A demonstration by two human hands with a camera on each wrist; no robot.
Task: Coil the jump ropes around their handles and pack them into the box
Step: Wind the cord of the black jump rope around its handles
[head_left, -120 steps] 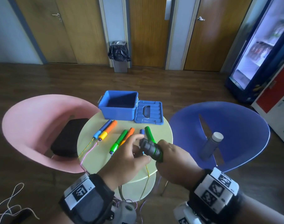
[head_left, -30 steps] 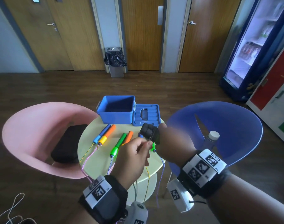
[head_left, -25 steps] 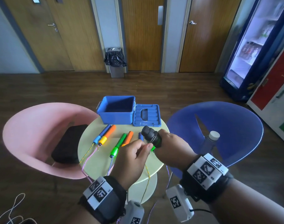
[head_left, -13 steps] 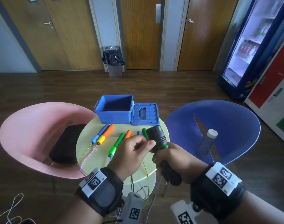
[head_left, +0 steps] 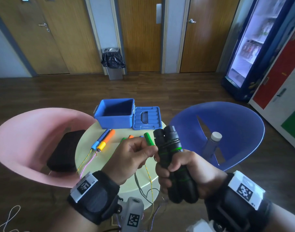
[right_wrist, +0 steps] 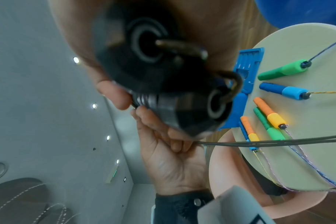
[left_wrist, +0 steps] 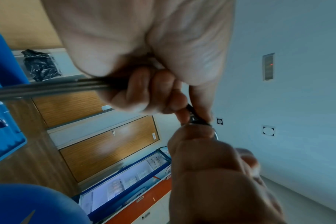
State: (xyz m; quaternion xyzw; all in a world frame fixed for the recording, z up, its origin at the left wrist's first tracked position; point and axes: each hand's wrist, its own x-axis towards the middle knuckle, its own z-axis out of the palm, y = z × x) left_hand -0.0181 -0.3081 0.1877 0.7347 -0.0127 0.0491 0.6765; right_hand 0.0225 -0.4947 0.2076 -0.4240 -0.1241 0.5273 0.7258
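Gripping the two black handles side by side, right hand has fingers curled round their middle, handles upright, a few turns of dark cord wound round the upper part. Left hand sits just beside, fingers curled, thumb and fingertip pinching the cord at the wrap; left wrist view shows the cord running across through the closed fingers. Right wrist view: cord exits both handle ends, loose run trails off over the tabletop edge.

Behind the hands on the round tabletop:
- green handle and a blue one beside it, mostly hidden by the left hand
- green/orange pair, partly hidden too
- blue and orange pair further left, lying together, thin yellow and pink ropes dropping off the near edge

Far edge of the tabletop: open blue box, nothing visible inside, lid flat just right of it, touching.

Pink chair left with a black cushion, blue chair right with a grey bottle on the seat. Beyond: wood floor, bin with black bag, doors, drinks fridge far right.
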